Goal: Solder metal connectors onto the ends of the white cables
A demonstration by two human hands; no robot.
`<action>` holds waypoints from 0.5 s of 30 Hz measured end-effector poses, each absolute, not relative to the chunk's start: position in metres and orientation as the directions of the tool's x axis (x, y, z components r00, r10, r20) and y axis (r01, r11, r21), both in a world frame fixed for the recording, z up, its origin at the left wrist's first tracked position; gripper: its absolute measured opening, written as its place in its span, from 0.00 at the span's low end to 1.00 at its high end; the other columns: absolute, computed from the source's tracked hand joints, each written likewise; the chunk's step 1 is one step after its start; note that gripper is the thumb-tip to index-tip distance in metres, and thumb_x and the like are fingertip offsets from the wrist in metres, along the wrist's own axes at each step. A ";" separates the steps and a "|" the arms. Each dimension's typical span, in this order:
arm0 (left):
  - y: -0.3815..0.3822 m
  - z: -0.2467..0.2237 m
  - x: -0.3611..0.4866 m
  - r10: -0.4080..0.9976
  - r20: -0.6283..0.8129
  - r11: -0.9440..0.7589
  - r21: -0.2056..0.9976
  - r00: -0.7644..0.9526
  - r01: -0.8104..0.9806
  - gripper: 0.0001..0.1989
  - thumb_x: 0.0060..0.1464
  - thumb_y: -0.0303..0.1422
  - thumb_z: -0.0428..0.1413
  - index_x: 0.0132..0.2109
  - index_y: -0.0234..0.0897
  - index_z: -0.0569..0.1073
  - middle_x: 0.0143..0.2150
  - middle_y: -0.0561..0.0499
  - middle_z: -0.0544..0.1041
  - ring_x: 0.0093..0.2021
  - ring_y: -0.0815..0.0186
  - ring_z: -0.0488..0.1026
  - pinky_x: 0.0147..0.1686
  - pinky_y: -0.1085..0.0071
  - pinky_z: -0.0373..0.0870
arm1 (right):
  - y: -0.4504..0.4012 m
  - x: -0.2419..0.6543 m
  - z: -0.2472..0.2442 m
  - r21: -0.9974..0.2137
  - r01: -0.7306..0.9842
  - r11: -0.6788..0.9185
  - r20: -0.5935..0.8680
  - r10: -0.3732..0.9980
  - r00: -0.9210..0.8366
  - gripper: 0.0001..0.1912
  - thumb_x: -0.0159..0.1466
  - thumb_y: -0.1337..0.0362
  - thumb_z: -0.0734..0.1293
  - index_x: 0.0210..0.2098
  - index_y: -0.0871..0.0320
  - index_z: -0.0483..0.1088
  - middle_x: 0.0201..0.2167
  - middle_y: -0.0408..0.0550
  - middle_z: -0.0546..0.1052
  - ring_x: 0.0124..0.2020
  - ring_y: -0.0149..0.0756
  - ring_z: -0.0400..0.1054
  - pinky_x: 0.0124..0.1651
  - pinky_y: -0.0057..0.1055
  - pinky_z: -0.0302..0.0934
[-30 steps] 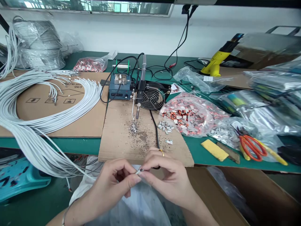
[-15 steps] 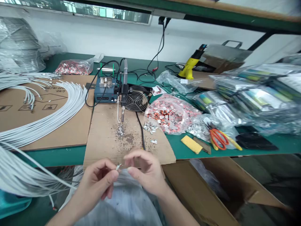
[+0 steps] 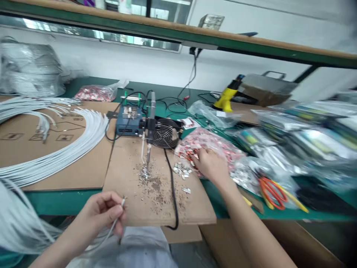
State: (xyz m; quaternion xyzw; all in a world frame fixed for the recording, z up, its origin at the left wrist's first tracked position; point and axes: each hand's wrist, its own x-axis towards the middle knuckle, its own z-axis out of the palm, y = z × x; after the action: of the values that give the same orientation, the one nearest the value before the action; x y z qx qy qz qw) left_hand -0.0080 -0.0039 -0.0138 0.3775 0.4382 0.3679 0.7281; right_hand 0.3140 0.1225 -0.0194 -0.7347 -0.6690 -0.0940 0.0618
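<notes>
My left hand [image 3: 104, 216] pinches a white cable [image 3: 115, 222] close to its stripped end, which points up between thumb and fingers over the front edge of the bench. At the right, my right hand [image 3: 210, 163] dips into an open plastic bag [image 3: 220, 143] of small orange and silver connectors. Its fingers are bent and drawn together among the pieces; whatever lies between the fingertips is hidden. A soldering iron [image 3: 150, 126] stands upright in a holder, tip down over grey scraps on the cardboard [image 3: 125, 208].
Loose metal connectors [image 3: 182, 170] lie left of the bag. Behind them stand a round fan [image 3: 166, 136] and a blue soldering station [image 3: 128, 121]. Orange-handled pliers [image 3: 273, 191] lie at the right. Bundled white cables [image 3: 69, 149] cover the left cardboard. A black cord [image 3: 172, 190] crosses the middle.
My right hand has left the cable end and moved up and right into the connector bag. My left hand keeps the cable and has shifted left and down. The view has tilted up.
</notes>
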 end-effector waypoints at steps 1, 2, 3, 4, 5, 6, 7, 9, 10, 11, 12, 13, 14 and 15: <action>-0.001 -0.013 -0.009 0.850 -0.370 0.458 0.871 0.376 -0.178 0.19 0.41 0.42 0.63 0.29 0.31 0.66 0.23 0.54 0.72 0.18 0.74 0.69 0.20 0.80 0.62 | 0.124 0.317 -0.021 0.022 0.997 -0.070 0.204 0.977 0.064 0.13 0.61 0.60 0.61 0.32 0.65 0.70 0.34 0.65 0.73 0.37 0.58 0.69 0.35 0.42 0.58; 0.003 -0.011 -0.011 0.831 -0.386 0.474 0.868 0.401 -0.146 0.20 0.40 0.43 0.63 0.29 0.31 0.65 0.23 0.54 0.71 0.18 0.74 0.69 0.19 0.80 0.61 | 0.125 0.321 -0.022 0.002 0.999 -0.047 0.196 0.980 0.046 0.11 0.60 0.61 0.62 0.29 0.63 0.69 0.32 0.62 0.74 0.35 0.56 0.69 0.33 0.41 0.58; 0.007 -0.009 -0.012 0.820 -0.402 0.482 0.869 0.408 -0.112 0.21 0.40 0.44 0.63 0.30 0.31 0.65 0.22 0.54 0.71 0.17 0.74 0.68 0.18 0.80 0.61 | 0.127 0.325 -0.024 -0.027 0.999 -0.021 0.199 0.980 0.026 0.09 0.59 0.62 0.62 0.28 0.60 0.69 0.30 0.59 0.74 0.33 0.55 0.69 0.30 0.40 0.58; 0.012 -0.007 -0.012 0.819 -0.411 0.477 0.875 0.400 -0.078 0.21 0.40 0.44 0.63 0.31 0.31 0.65 0.22 0.55 0.70 0.17 0.74 0.68 0.16 0.81 0.60 | 0.128 0.330 -0.025 -0.062 0.998 0.001 0.203 0.979 0.012 0.07 0.58 0.63 0.62 0.26 0.59 0.68 0.27 0.57 0.74 0.29 0.53 0.70 0.28 0.39 0.57; 0.017 -0.006 -0.013 0.831 -0.410 0.459 0.887 0.376 -0.048 0.21 0.41 0.43 0.62 0.32 0.31 0.65 0.22 0.56 0.69 0.16 0.75 0.67 0.16 0.81 0.60 | 0.129 0.335 -0.026 -0.099 0.995 0.025 0.213 0.977 -0.004 0.06 0.56 0.63 0.63 0.25 0.57 0.67 0.24 0.55 0.73 0.26 0.51 0.69 0.25 0.38 0.57; 0.024 -0.004 -0.014 0.847 -0.399 0.430 0.903 0.351 -0.012 0.20 0.41 0.43 0.61 0.34 0.31 0.65 0.22 0.57 0.68 0.16 0.76 0.66 0.15 0.81 0.60 | 0.129 0.339 -0.026 -0.130 0.991 0.046 0.232 0.973 -0.015 0.05 0.55 0.63 0.63 0.24 0.55 0.66 0.21 0.53 0.73 0.23 0.50 0.68 0.23 0.38 0.56; 0.030 -0.004 -0.015 0.860 -0.386 0.400 0.916 0.333 0.029 0.19 0.43 0.42 0.60 0.35 0.31 0.65 0.23 0.58 0.67 0.16 0.76 0.65 0.15 0.81 0.61 | 0.128 0.342 -0.026 -0.161 0.984 0.072 0.254 0.967 -0.029 0.05 0.56 0.62 0.62 0.24 0.52 0.65 0.19 0.52 0.71 0.20 0.49 0.67 0.21 0.38 0.55; 0.046 -0.004 -0.016 0.859 -0.379 0.360 0.925 0.345 0.121 0.18 0.44 0.40 0.59 0.37 0.31 0.66 0.24 0.57 0.67 0.16 0.77 0.65 0.16 0.80 0.62 | 0.123 0.342 -0.021 -0.250 0.959 0.132 0.306 0.951 -0.051 0.06 0.58 0.57 0.61 0.26 0.46 0.63 0.17 0.51 0.70 0.18 0.47 0.66 0.19 0.38 0.53; 0.055 -0.004 -0.017 0.841 -0.390 0.354 0.921 0.375 0.164 0.17 0.45 0.39 0.58 0.37 0.30 0.66 0.24 0.56 0.68 0.16 0.77 0.65 0.15 0.80 0.62 | 0.119 0.338 -0.017 -0.331 0.930 0.157 0.327 0.944 -0.043 0.06 0.59 0.53 0.61 0.28 0.44 0.63 0.19 0.52 0.72 0.18 0.45 0.66 0.19 0.38 0.53; 0.063 -0.005 -0.017 0.813 -0.407 0.354 0.913 0.417 0.201 0.16 0.44 0.37 0.58 0.37 0.30 0.67 0.24 0.55 0.69 0.15 0.76 0.65 0.15 0.80 0.62 | 0.114 0.333 -0.013 -0.412 0.899 0.151 0.308 0.951 -0.018 0.07 0.59 0.50 0.61 0.29 0.43 0.64 0.21 0.53 0.73 0.18 0.44 0.66 0.18 0.37 0.54; 0.072 -0.006 -0.017 0.778 -0.425 0.357 0.905 0.462 0.232 0.15 0.44 0.36 0.59 0.36 0.30 0.68 0.24 0.54 0.70 0.15 0.75 0.65 0.14 0.79 0.62 | 0.110 0.325 -0.008 -0.490 0.857 0.158 0.257 0.966 -0.031 0.08 0.59 0.49 0.62 0.30 0.43 0.66 0.22 0.53 0.74 0.19 0.43 0.67 0.20 0.37 0.56; 0.081 -0.006 -0.016 0.743 -0.441 0.358 0.897 0.503 0.258 0.14 0.43 0.35 0.60 0.35 0.29 0.69 0.23 0.54 0.70 0.15 0.74 0.66 0.14 0.79 0.62 | 0.106 0.314 -0.003 -0.569 0.799 0.196 0.193 0.976 -0.102 0.10 0.57 0.49 0.63 0.31 0.46 0.68 0.24 0.53 0.75 0.21 0.43 0.68 0.22 0.38 0.59; 0.090 -0.007 -0.014 0.709 -0.454 0.355 0.891 0.539 0.284 0.13 0.43 0.34 0.60 0.34 0.29 0.69 0.23 0.53 0.70 0.15 0.74 0.66 0.14 0.79 0.63 | 0.102 0.303 0.001 -0.634 0.738 0.230 0.113 0.972 -0.206 0.11 0.56 0.50 0.65 0.31 0.49 0.70 0.27 0.54 0.76 0.23 0.43 0.69 0.23 0.37 0.62; 0.097 -0.007 -0.012 0.682 -0.464 0.349 0.886 0.566 0.306 0.12 0.43 0.34 0.60 0.34 0.29 0.69 0.23 0.53 0.70 0.15 0.74 0.66 0.15 0.79 0.63 | 0.099 0.290 0.004 -0.692 0.673 0.261 0.102 0.958 -0.267 0.13 0.55 0.50 0.66 0.30 0.53 0.72 0.27 0.54 0.76 0.25 0.44 0.70 0.25 0.38 0.63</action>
State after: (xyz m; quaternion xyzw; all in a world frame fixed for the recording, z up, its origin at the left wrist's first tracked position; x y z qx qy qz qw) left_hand -0.0122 0.0973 -0.0074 0.5541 0.4457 0.1362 0.6898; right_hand 0.2900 0.0989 0.0037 -0.5448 -0.7488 0.2697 0.2641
